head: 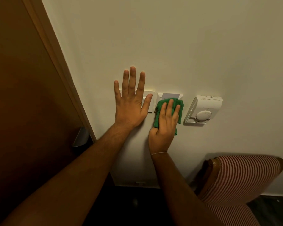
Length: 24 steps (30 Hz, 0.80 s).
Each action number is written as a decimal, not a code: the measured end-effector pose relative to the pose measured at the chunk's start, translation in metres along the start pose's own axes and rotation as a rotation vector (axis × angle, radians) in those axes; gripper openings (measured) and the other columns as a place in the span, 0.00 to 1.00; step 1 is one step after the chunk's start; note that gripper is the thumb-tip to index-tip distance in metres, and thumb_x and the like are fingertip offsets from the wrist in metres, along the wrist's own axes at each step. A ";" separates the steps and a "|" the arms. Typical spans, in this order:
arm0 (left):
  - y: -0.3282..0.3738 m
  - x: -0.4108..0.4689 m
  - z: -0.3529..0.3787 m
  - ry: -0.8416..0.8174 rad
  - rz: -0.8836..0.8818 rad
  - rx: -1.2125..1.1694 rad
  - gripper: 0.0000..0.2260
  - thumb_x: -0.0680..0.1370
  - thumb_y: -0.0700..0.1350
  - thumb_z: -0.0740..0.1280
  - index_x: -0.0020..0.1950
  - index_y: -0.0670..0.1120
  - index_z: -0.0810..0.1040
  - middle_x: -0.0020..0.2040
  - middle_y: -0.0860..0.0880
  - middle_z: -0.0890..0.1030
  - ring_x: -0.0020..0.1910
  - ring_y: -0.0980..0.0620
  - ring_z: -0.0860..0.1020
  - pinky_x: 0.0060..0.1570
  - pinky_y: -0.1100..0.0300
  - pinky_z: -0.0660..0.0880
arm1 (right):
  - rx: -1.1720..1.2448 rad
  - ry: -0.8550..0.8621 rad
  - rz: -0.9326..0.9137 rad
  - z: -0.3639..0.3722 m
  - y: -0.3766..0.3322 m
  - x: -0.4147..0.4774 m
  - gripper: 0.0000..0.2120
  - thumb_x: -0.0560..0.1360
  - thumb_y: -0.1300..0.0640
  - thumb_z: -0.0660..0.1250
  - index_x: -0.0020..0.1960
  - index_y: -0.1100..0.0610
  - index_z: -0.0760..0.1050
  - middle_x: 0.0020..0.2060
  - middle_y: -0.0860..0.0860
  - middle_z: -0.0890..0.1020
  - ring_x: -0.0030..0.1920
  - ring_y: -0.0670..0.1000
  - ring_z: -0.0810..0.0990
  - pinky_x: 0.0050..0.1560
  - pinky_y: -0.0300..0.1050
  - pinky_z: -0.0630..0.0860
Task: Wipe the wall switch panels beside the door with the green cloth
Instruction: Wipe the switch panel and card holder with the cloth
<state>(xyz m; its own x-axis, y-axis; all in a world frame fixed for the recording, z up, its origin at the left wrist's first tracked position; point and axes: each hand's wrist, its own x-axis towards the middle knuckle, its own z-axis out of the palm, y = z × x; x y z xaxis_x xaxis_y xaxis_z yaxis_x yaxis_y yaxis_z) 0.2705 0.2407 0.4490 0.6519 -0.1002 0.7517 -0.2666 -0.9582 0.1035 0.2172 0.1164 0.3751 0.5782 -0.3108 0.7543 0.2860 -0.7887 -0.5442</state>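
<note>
- here, left hand [129, 103] lies flat against the wall [170, 46], fingers [132, 79] spread apart and pointing up, holding nothing; its palm and thumb cover most of the left switch panel [147, 95], only the panel's upper right part showing
- right hand [166, 123] presses the green cloth [162, 105] onto the right switch panel [170, 95]; fingers lie close together, flat over the bunched cloth, pinning it rather than gripping round it; a thin thread sits on that wrist
- cloth covers the lower part of the right panel; panel's top edge and a pale card-like piece remain visible above it; cloth's lower end hangs past the palm on the wall
- the two panels sit side by side, just apart; a white thermostat [203, 109] with a round dial is mounted near, right of the cloth, not touched
- brown door [23, 79] and its frame run along the left; metal handle [81, 137] low on it
- striped chair [238, 176] stands below right, against the wall
</note>
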 end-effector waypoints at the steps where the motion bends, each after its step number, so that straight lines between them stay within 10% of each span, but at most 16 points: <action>1: 0.000 0.000 0.000 -0.002 -0.002 0.001 0.35 0.89 0.64 0.46 0.88 0.52 0.31 0.85 0.48 0.24 0.86 0.45 0.29 0.84 0.38 0.34 | -0.001 -0.004 -0.005 -0.002 0.002 0.000 0.44 0.72 0.77 0.66 0.83 0.54 0.57 0.83 0.50 0.57 0.86 0.54 0.47 0.79 0.68 0.63; 16: 0.001 0.001 -0.005 -0.043 0.009 0.001 0.34 0.89 0.65 0.45 0.89 0.49 0.37 0.89 0.42 0.42 0.87 0.42 0.36 0.84 0.37 0.36 | -0.032 -0.016 -0.023 0.008 -0.021 -0.002 0.41 0.75 0.71 0.61 0.84 0.53 0.52 0.83 0.47 0.53 0.85 0.51 0.41 0.82 0.63 0.56; 24: 0.000 0.000 -0.004 -0.054 0.013 0.016 0.35 0.88 0.66 0.43 0.87 0.52 0.28 0.85 0.47 0.24 0.85 0.45 0.29 0.84 0.36 0.35 | -0.035 0.041 0.069 -0.022 0.034 0.009 0.44 0.72 0.79 0.64 0.83 0.52 0.61 0.85 0.50 0.58 0.86 0.55 0.50 0.82 0.65 0.60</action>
<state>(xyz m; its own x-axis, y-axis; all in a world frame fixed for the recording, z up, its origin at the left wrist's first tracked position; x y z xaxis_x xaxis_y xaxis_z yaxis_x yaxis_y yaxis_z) 0.2676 0.2423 0.4521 0.6860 -0.1261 0.7166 -0.2640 -0.9609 0.0836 0.2152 0.0750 0.3709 0.5633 -0.3863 0.7304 0.2193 -0.7824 -0.5829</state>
